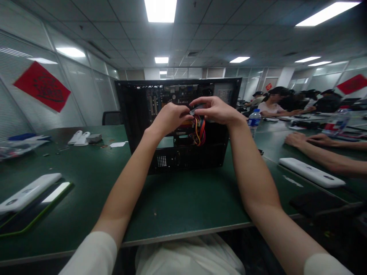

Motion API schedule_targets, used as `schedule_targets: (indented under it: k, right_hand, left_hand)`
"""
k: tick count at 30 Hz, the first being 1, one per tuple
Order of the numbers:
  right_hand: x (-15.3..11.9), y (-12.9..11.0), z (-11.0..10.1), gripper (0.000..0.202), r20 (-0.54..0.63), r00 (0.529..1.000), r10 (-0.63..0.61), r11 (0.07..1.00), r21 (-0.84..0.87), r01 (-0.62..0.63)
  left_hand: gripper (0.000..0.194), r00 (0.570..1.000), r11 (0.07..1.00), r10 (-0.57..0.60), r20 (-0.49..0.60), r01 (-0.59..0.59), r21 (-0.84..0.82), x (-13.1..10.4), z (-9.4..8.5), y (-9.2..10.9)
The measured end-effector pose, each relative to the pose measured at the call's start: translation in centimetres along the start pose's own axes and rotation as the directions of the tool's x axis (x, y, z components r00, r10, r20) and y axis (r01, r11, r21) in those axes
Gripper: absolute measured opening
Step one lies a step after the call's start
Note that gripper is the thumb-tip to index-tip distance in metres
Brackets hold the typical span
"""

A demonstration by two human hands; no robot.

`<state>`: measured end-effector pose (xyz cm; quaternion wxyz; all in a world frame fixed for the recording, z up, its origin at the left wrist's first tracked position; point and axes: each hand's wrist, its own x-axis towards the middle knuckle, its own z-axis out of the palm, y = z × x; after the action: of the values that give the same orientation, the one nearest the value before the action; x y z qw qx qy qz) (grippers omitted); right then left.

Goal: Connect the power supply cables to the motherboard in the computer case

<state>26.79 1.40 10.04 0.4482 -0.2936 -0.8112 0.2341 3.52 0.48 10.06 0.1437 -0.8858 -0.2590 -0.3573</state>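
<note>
An open black computer case [197,160] stands on its edge on the green table, its inside facing me. Within it I see a circuit board [172,95] and a bundle of coloured cables [200,131] hanging at the middle right. My left hand [173,114] reaches in with its fingers bent and pressed together at the cables' upper end. From the other side my right hand [213,110] pinches a cable connector [195,110] at the top of the bundle. What the left fingertips hold, if anything, is too small to make out.
On the green table [86,202] lie a white device [31,191] and a green-edged tablet [37,206] at left, and another white device [311,172] at right. A water bottle [254,119] stands behind my right arm. A co-worker's hands [304,139] rest at right.
</note>
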Motion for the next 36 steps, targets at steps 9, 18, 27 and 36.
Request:
schedule_targets:
  k: [9,18,27,36]
  right_hand:
    - [4.4,2.3,5.3,0.038,-0.411,0.895,-0.174,0.976,-0.194,0.101]
    - [4.0,7.5,8.6,0.022,-0.146,0.986,-0.08,0.865,-0.502,-0.004]
    - [0.8,10.5,7.0,0.037,0.13,0.991,-0.042,0.748,-0.653,0.117]
    - [-0.4,9.6,6.6,0.041,0.175,0.984,-0.04,0.701,-0.697,0.153]
  left_hand:
    - [0.031,0.98,0.895,-0.2,-0.023,0.173,-0.412,0.2,1.1,-3.1]
    - [0.009,0.73,0.762,-0.558,0.394,0.639,-0.105,-1.2,5.2,-6.3]
    - [0.011,0.563,0.694,-0.587,0.582,0.72,0.005,-1.6,8.2,-6.2]
    - [0.033,0.599,0.719,-0.69,0.406,0.628,0.296,-0.9,8.3,-4.5]
